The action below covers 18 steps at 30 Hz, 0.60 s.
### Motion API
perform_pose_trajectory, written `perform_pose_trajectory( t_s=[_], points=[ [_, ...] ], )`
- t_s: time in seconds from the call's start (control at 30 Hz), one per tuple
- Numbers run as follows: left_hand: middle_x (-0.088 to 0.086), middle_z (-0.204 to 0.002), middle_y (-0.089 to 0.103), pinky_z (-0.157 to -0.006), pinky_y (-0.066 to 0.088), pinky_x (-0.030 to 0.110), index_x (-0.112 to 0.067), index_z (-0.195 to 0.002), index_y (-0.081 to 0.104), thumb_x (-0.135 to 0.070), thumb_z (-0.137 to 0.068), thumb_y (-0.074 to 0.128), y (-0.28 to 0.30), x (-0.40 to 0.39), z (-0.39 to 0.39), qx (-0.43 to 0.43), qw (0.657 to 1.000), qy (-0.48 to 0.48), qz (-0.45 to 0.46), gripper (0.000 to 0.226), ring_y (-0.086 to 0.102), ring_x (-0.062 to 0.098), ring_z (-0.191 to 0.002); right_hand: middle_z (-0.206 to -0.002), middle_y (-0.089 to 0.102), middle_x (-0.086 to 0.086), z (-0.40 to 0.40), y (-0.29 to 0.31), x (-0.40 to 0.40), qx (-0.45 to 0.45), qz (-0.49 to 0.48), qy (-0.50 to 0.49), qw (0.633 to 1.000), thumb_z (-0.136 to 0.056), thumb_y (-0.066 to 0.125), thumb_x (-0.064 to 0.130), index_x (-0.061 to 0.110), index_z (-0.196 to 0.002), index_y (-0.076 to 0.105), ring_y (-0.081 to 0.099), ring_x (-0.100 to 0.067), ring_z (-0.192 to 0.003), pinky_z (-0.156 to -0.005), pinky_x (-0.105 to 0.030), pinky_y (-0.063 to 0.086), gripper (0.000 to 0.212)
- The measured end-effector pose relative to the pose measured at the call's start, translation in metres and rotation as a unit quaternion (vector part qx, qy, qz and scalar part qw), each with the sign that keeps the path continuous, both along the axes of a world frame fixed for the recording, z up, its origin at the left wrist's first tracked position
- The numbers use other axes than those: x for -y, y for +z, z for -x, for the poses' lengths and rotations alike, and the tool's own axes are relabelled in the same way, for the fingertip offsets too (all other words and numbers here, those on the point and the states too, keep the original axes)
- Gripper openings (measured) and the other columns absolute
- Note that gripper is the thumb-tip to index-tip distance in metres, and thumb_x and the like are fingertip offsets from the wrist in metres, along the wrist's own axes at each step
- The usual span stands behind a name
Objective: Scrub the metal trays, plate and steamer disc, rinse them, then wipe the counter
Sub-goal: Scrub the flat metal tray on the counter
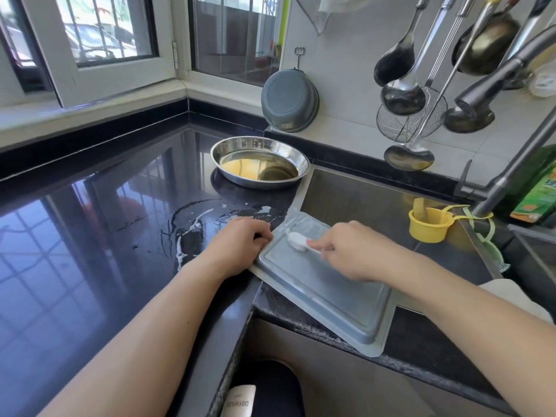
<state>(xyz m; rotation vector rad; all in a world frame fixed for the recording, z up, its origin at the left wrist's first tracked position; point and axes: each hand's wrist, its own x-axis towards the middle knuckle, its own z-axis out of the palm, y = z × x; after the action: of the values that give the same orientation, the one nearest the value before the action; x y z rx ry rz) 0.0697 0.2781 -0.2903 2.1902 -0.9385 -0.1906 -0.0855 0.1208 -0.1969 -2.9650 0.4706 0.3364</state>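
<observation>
A rectangular metal tray (328, 290) lies upside down across the sink's front left corner, its near end resting on the counter edge. My left hand (240, 242) grips the tray's far left rim, holding it in place. My right hand (352, 251) is closed on the handle of a small white brush (296, 239), whose head presses on the tray's far end. A second tray (293, 221) shows partly beneath, at the far end. A round steel plate (259, 162) stands on the black counter (90, 236) behind the sink corner.
Soapy water is splashed on the counter (192, 227) left of my left hand. The sink (376, 200) holds a yellow cup (430, 225). A faucet (505, 176), a green detergent bottle (535, 194), hanging ladles (403, 94) and a grey basin (288, 100) line the back wall.
</observation>
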Motion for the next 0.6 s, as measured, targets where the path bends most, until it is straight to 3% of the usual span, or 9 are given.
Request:
perform_pose_trajectory(
  t_s=[0.1,0.17,0.3,0.43,0.5,0.6],
  points=[
    [-0.015,-0.135,0.067,-0.109,0.042,0.034,-0.030,-0.101,0.080,-0.018,-0.098,0.067,0.000,-0.003,-0.007,0.001,1.000,-0.013,-0.008,0.018,0.054,0.012,-0.133,-0.086,0.067,0.010,0.016,0.002,-0.024,-0.026,-0.047,0.063,0.997,-0.106,0.045,0.027,0.048,-0.140,0.054,0.047,-0.007,-0.060,-0.057,-0.024,0.040,0.041],
    [-0.016,-0.138,0.065,-0.115,0.033,0.030,-0.032,-0.109,0.080,-0.019,-0.099,0.068,0.000,-0.006,-0.010,-0.011,0.999,-0.031,-0.014,0.020,0.046,0.010,-0.142,-0.088,0.064,0.009,0.009,0.000,-0.021,-0.013,-0.014,0.060,0.998,-0.106,0.044,0.027,0.050,-0.140,0.053,0.047,-0.008,-0.062,-0.059,-0.028,0.040,0.042],
    [-0.016,-0.148,0.057,-0.126,0.020,0.035,-0.035,-0.122,0.076,-0.023,-0.101,0.068,0.005,-0.018,-0.014,-0.039,0.996,-0.074,-0.036,0.026,0.027,0.012,-0.154,-0.117,0.062,-0.007,-0.014,-0.002,-0.012,0.016,0.049,0.001,0.999,-0.104,0.035,0.020,0.049,-0.144,0.050,0.055,-0.024,-0.081,-0.068,-0.033,0.043,0.052],
    [-0.016,-0.160,0.042,-0.129,0.011,0.043,-0.045,-0.126,0.071,-0.025,-0.102,0.064,0.010,-0.030,-0.021,-0.040,0.990,-0.101,-0.087,0.032,0.013,0.015,-0.158,-0.083,0.054,0.009,-0.001,-0.004,-0.037,-0.013,-0.029,0.084,0.996,-0.107,0.042,0.027,0.048,-0.144,0.050,0.044,-0.007,-0.066,-0.061,-0.028,0.038,0.043],
    [-0.014,-0.162,0.040,-0.128,0.011,0.045,-0.046,-0.125,0.071,-0.026,-0.101,0.066,0.011,-0.031,-0.023,-0.031,0.990,-0.097,-0.095,0.031,0.012,0.017,-0.159,-0.080,0.050,0.010,-0.006,-0.003,-0.031,0.000,-0.012,0.086,0.996,-0.108,0.041,0.027,0.049,-0.144,0.049,0.043,-0.006,-0.067,-0.064,-0.030,0.041,0.043],
    [-0.012,-0.162,0.040,-0.128,0.011,0.048,-0.045,-0.122,0.072,-0.027,-0.101,0.067,0.009,-0.029,-0.020,-0.024,0.991,-0.093,-0.088,0.029,0.013,0.020,-0.159,-0.073,0.041,0.014,-0.007,-0.003,-0.029,0.019,0.012,0.069,0.997,-0.108,0.038,0.025,0.049,-0.144,0.049,0.037,-0.004,-0.063,-0.054,-0.024,0.032,0.045]
  ],
)
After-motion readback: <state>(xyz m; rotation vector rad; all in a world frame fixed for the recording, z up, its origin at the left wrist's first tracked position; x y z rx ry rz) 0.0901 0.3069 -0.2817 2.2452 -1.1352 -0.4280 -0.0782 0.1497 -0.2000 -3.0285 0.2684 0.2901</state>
